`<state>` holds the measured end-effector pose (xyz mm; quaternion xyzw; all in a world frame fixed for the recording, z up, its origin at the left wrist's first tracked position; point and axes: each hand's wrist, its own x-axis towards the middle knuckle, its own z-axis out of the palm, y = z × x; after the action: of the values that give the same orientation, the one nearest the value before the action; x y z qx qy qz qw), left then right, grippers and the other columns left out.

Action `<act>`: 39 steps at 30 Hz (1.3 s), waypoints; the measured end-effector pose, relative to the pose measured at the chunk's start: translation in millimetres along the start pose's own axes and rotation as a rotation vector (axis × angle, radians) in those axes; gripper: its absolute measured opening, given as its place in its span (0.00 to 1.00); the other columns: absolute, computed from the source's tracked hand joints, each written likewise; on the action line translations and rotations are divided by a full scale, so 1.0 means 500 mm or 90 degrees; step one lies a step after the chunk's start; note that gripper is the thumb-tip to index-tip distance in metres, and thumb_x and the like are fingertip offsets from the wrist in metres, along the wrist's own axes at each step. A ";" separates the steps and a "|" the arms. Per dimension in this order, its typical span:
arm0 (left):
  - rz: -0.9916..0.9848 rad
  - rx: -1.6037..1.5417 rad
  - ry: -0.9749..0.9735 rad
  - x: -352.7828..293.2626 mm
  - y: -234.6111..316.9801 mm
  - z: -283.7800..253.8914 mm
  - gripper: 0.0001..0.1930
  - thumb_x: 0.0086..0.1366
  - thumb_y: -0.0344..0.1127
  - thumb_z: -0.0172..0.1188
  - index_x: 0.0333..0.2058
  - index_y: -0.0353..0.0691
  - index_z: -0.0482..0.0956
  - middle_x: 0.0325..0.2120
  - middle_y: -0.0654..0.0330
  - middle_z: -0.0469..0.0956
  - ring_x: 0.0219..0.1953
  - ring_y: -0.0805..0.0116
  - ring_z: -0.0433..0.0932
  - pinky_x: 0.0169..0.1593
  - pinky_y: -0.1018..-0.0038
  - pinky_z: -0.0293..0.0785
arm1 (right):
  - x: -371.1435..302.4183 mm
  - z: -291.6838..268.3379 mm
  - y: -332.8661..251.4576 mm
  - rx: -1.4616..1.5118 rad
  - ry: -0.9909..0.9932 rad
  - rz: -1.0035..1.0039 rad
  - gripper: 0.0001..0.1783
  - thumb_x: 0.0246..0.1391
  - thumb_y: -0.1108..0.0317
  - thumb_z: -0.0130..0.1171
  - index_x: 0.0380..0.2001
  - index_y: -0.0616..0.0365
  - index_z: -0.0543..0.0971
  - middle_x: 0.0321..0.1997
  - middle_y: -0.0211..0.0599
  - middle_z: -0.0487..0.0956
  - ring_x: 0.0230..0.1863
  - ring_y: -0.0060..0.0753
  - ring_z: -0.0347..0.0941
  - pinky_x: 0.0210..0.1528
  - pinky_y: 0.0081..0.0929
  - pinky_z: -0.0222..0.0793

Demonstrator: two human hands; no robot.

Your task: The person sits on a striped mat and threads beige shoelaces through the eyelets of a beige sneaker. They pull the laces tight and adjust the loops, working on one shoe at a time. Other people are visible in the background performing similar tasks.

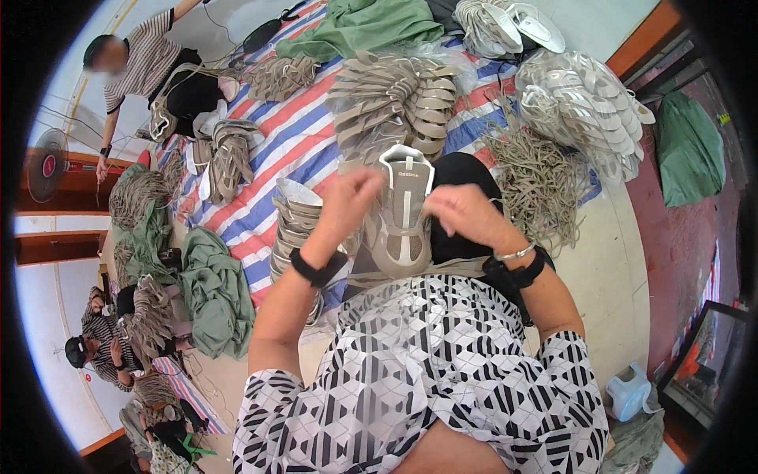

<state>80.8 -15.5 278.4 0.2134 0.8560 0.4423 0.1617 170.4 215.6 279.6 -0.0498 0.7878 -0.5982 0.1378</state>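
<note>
A grey-beige shoe upper (395,241) lies on my lap, its toe toward me and its white-edged tongue pointing away. To its left, my left hand (351,204) is closed, fingers curled in by the tongue's edge. My right hand (467,213) is closed in a pinch just right of the tongue. What either hand grips, if anything, is too small to make out. A stack of similar uppers (296,213) stands to the left of my left wrist. Beyond the tongue, a fanned pile of uppers (395,99) rests on the striped sheet.
Tangled beige laces (541,178) lie to my right, below more bagged uppers (584,110). A red, white and blue striped sheet (264,162) covers the floor ahead. Green cloth (213,288) lies at left. Other people work at upper left and lower left. A light-blue stool (628,393) is at lower right.
</note>
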 end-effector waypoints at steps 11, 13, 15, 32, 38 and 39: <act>-0.003 -0.081 0.024 0.134 -0.080 0.078 0.30 0.51 0.46 0.62 0.50 0.32 0.76 0.47 0.45 0.77 0.50 0.54 0.76 0.55 0.69 0.68 | 0.043 0.001 0.017 -0.042 0.210 -0.089 0.09 0.54 0.71 0.56 0.35 0.63 0.80 0.31 0.38 0.78 0.29 0.31 0.74 0.33 0.25 0.70; 0.040 -0.097 0.045 0.126 -0.072 0.072 0.26 0.51 0.43 0.62 0.47 0.35 0.78 0.45 0.47 0.78 0.48 0.56 0.76 0.53 0.69 0.69 | 0.057 0.020 0.028 -0.138 0.255 -0.180 0.07 0.52 0.71 0.57 0.33 0.62 0.79 0.32 0.45 0.78 0.33 0.47 0.75 0.37 0.34 0.70; 0.094 -0.097 0.072 0.121 -0.065 0.067 0.24 0.50 0.42 0.63 0.45 0.36 0.79 0.43 0.48 0.78 0.47 0.56 0.76 0.53 0.69 0.69 | 0.072 0.032 0.039 -0.208 0.248 -0.225 0.06 0.51 0.71 0.57 0.30 0.62 0.78 0.32 0.45 0.77 0.35 0.50 0.74 0.38 0.36 0.71; 0.064 0.087 0.148 0.113 -0.074 0.126 0.25 0.57 0.53 0.58 0.51 0.50 0.75 0.49 0.52 0.73 0.52 0.51 0.69 0.55 0.58 0.64 | 0.095 0.022 0.081 -0.284 0.254 -0.211 0.07 0.51 0.71 0.57 0.31 0.64 0.79 0.32 0.46 0.76 0.34 0.49 0.75 0.38 0.36 0.70; 0.076 0.041 0.130 0.110 -0.104 0.114 0.27 0.60 0.53 0.56 0.53 0.44 0.72 0.50 0.49 0.72 0.55 0.49 0.67 0.58 0.58 0.61 | 0.086 0.044 0.093 -0.100 0.280 -0.119 0.08 0.52 0.70 0.58 0.34 0.63 0.80 0.32 0.43 0.79 0.33 0.39 0.76 0.37 0.29 0.71; 0.113 0.032 0.126 0.103 -0.103 0.108 0.29 0.60 0.53 0.56 0.55 0.42 0.70 0.52 0.47 0.71 0.57 0.48 0.66 0.59 0.58 0.60 | 0.082 0.046 0.089 -0.104 0.288 -0.152 0.08 0.54 0.70 0.58 0.34 0.64 0.80 0.31 0.40 0.79 0.32 0.34 0.76 0.36 0.26 0.70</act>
<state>50.2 21.1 201.1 0.2478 0.8563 0.4520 0.0311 141.3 196.7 224.6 -0.0184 0.8329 -0.5404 -0.1182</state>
